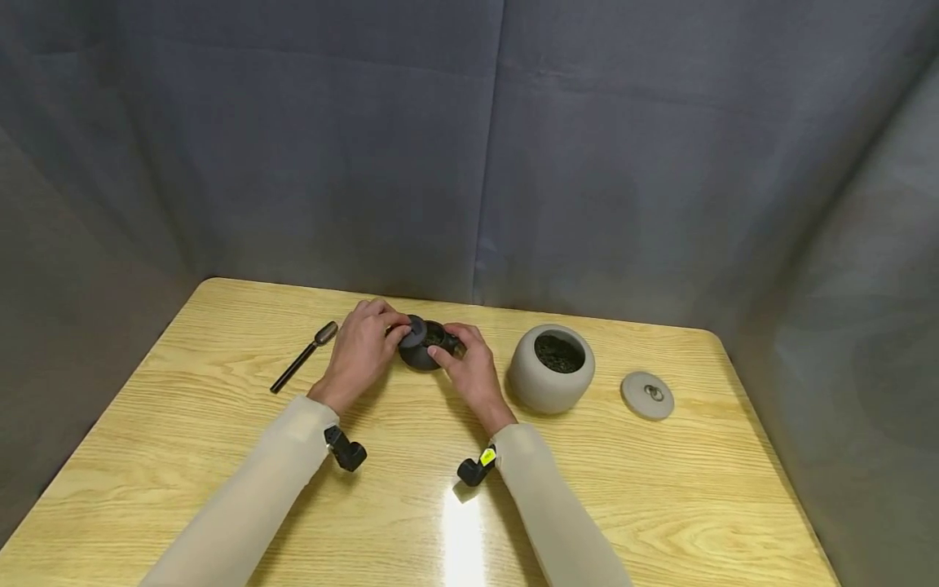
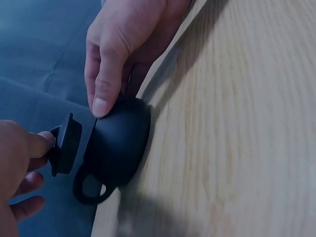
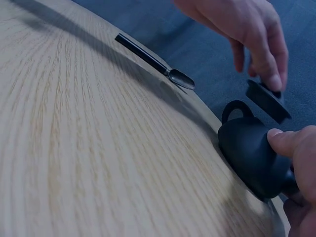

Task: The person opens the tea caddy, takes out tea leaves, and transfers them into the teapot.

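A small black teapot [image 1: 421, 357] stands on the table, with dark leaves showing through its mouth. My left hand [image 1: 364, 349] pinches the knob of the black teapot lid [image 1: 415, 330], which is tilted just above the left part of the opening. In the left wrist view a gap shows between the lid [image 2: 67, 144] and the teapot [image 2: 121, 140]. My right hand [image 1: 473, 368] grips the teapot on its spout side, thumb at the rim. The ring handle [image 3: 238, 109] faces the left hand's side.
Left of the hands lies a tea scoop [image 1: 304, 357] with a black handle. To the right stands a round grey jar [image 1: 539, 383] holding dark leaves, and beyond it lies its grey lid [image 1: 648, 395] with a ring. A grey curtain [image 1: 469, 163] hangs behind the table.
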`<state>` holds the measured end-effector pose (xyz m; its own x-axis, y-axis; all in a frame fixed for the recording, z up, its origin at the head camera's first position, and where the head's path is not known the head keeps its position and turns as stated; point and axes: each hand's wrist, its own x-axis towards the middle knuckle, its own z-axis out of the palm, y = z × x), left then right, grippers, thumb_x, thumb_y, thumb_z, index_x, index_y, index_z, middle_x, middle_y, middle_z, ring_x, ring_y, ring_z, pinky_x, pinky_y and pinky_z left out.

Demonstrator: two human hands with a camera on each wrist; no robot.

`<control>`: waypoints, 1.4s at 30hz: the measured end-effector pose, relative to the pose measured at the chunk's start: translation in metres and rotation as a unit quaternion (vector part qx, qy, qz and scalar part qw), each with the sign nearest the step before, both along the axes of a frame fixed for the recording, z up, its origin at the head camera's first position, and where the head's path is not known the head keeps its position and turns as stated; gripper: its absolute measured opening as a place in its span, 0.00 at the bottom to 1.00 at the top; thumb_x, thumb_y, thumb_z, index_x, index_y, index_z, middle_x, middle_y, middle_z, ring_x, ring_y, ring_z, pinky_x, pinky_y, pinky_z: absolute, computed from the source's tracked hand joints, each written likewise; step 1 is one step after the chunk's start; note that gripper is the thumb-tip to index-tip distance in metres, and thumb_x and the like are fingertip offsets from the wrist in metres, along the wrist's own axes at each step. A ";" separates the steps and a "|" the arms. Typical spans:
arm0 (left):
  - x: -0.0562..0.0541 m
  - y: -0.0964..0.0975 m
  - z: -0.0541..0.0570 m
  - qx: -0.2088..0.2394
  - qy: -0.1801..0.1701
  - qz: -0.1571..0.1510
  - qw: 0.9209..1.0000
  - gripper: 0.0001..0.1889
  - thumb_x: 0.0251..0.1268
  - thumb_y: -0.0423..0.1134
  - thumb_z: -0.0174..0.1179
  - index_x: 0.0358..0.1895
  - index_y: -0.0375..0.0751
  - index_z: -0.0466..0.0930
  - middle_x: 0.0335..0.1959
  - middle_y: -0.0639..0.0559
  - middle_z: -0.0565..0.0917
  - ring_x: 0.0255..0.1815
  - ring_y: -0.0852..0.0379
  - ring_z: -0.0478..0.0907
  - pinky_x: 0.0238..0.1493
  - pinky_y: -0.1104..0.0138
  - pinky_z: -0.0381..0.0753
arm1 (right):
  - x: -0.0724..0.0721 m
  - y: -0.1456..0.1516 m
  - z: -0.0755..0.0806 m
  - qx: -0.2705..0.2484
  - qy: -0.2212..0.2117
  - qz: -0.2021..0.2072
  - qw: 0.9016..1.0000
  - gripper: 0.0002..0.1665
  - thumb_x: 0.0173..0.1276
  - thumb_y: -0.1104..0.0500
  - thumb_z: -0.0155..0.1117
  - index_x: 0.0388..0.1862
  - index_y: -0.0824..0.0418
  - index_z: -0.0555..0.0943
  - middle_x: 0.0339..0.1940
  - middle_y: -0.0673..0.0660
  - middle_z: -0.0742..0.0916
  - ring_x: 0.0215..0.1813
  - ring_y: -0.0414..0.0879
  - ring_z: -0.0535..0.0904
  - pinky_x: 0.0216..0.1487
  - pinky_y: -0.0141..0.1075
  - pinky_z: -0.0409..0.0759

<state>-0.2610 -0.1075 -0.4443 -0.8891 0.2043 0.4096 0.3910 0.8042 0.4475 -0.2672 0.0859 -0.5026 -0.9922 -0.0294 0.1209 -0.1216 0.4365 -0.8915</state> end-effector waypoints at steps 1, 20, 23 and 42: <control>-0.002 0.003 0.001 -0.005 0.002 -0.005 1.000 0.09 0.75 0.40 0.68 0.47 0.39 0.93 0.46 0.45 0.87 0.49 0.44 0.80 0.53 0.51 0.82 | 0.000 0.000 0.000 0.002 -0.001 0.000 1.000 0.28 0.75 0.52 0.74 0.70 0.58 0.82 0.73 0.56 0.81 0.77 0.55 0.76 0.78 0.50 0.76; -0.022 0.023 -0.005 -0.072 -0.007 -0.026 0.997 0.10 0.76 0.41 0.67 0.48 0.39 0.93 0.47 0.45 0.88 0.49 0.46 0.81 0.57 0.54 0.83 | 0.001 -0.001 0.006 0.006 -0.004 0.007 1.000 0.29 0.73 0.54 0.76 0.69 0.61 0.82 0.72 0.57 0.81 0.74 0.55 0.80 0.73 0.47 0.81; -0.023 0.023 -0.006 -0.076 -0.005 -0.026 0.997 0.10 0.76 0.41 0.67 0.48 0.39 0.94 0.47 0.46 0.88 0.49 0.46 0.80 0.57 0.54 0.83 | 0.001 0.000 0.008 0.010 -0.003 0.015 1.000 0.28 0.73 0.54 0.75 0.69 0.62 0.82 0.72 0.58 0.80 0.74 0.56 0.80 0.74 0.48 0.80; -0.017 0.020 -0.004 -0.116 0.017 -0.051 0.992 0.11 0.75 0.42 0.68 0.50 0.41 0.94 0.46 0.47 0.88 0.47 0.45 0.81 0.53 0.54 0.83 | 0.005 0.005 0.005 0.017 -0.001 0.030 0.999 0.30 0.73 0.54 0.75 0.70 0.62 0.81 0.73 0.58 0.80 0.77 0.55 0.78 0.78 0.48 0.76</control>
<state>-0.2778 -0.0874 -0.4482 -0.8456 0.3840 0.3708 0.4869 0.8396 0.2409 -0.2625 0.0908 -0.4979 -0.9886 -0.0936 0.1176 -0.1476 0.4582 -0.8765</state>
